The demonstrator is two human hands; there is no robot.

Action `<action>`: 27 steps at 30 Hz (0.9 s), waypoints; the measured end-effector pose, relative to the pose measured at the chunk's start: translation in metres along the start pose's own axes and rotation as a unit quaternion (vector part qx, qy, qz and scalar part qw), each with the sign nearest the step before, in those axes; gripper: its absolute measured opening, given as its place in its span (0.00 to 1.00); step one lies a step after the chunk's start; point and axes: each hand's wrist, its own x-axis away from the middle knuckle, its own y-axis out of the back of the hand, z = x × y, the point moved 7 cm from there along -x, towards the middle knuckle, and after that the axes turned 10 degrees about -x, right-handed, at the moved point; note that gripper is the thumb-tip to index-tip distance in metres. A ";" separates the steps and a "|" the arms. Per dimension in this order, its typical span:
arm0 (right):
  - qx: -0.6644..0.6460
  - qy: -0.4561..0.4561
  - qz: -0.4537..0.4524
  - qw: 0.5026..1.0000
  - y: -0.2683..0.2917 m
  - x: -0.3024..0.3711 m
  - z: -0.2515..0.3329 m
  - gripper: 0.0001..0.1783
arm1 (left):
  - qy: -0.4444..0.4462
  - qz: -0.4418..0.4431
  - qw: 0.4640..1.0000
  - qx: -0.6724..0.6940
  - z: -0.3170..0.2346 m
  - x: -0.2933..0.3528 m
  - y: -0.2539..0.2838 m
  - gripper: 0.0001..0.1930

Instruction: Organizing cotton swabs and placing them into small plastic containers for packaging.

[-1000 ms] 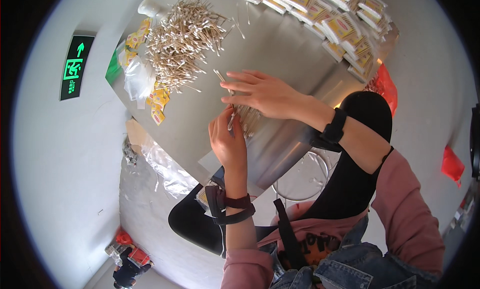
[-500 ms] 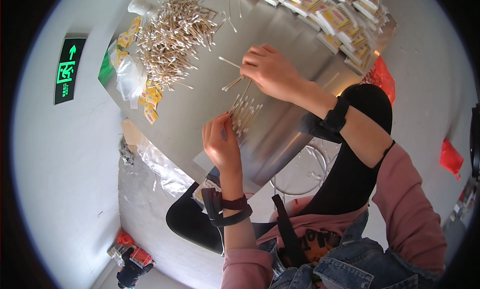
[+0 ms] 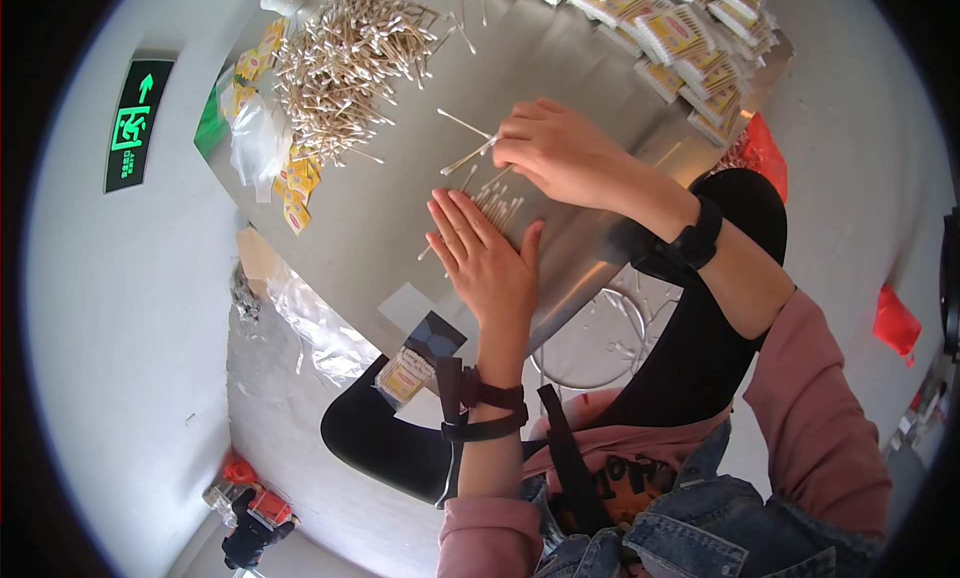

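On the grey table (image 3: 400, 208), the left hand (image 3: 487, 261) lies flat with fingers spread, pressing on a small row of cotton swabs (image 3: 497, 203). The right hand (image 3: 560, 150) pinches a few swabs (image 3: 470, 148) between curled fingers just above that row. A big loose swab pile (image 3: 350, 58) sits further off, beside clear bags (image 3: 255, 143). Filled yellow packets (image 3: 690, 38) line the far edge.

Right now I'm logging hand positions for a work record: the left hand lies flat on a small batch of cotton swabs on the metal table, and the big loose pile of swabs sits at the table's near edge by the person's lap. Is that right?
Not quite. In the head view the left hand does lie flat on the small batch of swabs on the metal table, but the big loose pile sits at the far left corner, not by the lap.
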 end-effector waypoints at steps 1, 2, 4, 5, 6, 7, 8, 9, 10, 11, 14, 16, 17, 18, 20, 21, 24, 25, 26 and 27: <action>0.018 0.001 0.019 1.000 0.000 0.003 0.000 0.07 | 0.009 -0.004 1.000 0.008 0.001 -0.003 0.000 0.53; 0.017 0.000 0.022 1.000 0.003 0.005 -0.001 0.07 | 0.016 -0.007 1.000 0.017 0.000 -0.002 -0.001 0.53; 0.021 -0.044 0.042 0.998 0.008 0.009 -0.008 0.07 | 0.007 -0.002 1.000 0.024 -0.007 0.008 -0.001 0.54; 0.022 -0.043 0.043 0.998 0.010 0.010 -0.007 0.07 | -0.006 -0.001 1.000 0.029 -0.011 0.013 -0.001 0.54; 0.054 -0.041 0.048 0.997 0.012 0.010 -0.007 0.08 | -0.005 -0.001 1.000 0.030 -0.013 0.019 0.000 0.54; 0.086 -0.038 0.052 0.994 0.014 0.009 -0.006 0.11 | -0.004 0.009 1.000 0.027 -0.014 0.026 0.000 0.54; 0.086 -0.037 0.053 0.994 0.016 0.009 -0.005 0.11 | -0.002 0.020 1.000 0.024 -0.015 0.031 0.001 0.55; 0.104 -0.058 0.068 0.991 0.017 0.009 -0.007 0.11 | -0.001 0.020 1.000 0.025 -0.015 0.034 0.002 0.55; 0.122 -0.078 0.083 0.986 0.017 0.010 -0.009 0.11 | -0.004 0.019 0.999 0.025 -0.015 0.036 0.004 0.55; 0.125 -0.079 0.087 0.985 0.013 0.012 -0.009 0.11 | -0.007 0.021 0.999 0.030 -0.017 0.038 0.002 0.55; 0.074 -0.020 0.054 0.996 -0.005 0.010 0.009 0.10 | -0.004 0.012 0.999 0.052 -0.016 0.041 -0.001 0.54; -0.001 0.000 0.095 0.995 -0.027 0.006 0.021 0.08 | 0.000 -0.005 0.995 0.096 -0.010 0.041 0.003 0.53; -0.032 0.001 0.102 0.994 -0.029 0.008 0.024 0.07 | 0.003 -0.020 0.990 0.142 -0.008 0.041 0.005 0.52; -0.031 0.001 0.105 0.994 -0.030 0.009 0.023 0.07 | 0.005 -0.019 0.989 0.144 -0.006 0.044 0.006 0.52; -0.099 -0.004 0.085 0.992 -0.025 0.011 0.022 0.06 | 0.076 -0.107 0.951 0.281 0.012 0.053 0.018 0.45; -0.097 -0.005 0.087 0.991 -0.025 0.014 0.023 0.06 | 0.077 -0.107 0.950 0.284 0.015 0.055 0.020 0.45; -0.321 -0.188 -0.050 0.927 -0.018 0.021 0.006 0.07 | 0.175 -0.202 0.843 0.466 0.043 0.066 0.024 0.39; -0.379 -0.219 -0.144 0.888 -0.012 0.031 0.007 0.12 | 0.212 -0.199 0.791 0.538 0.048 0.066 0.017 0.38; -0.427 -0.246 -0.237 0.837 -0.005 0.043 0.008 0.17 | 0.245 -0.192 0.730 0.608 0.051 0.066 0.009 0.36; -0.407 -0.257 -0.207 0.852 -0.008 0.049 0.014 0.22 | 0.246 -0.192 0.729 0.609 0.051 0.063 0.009 0.36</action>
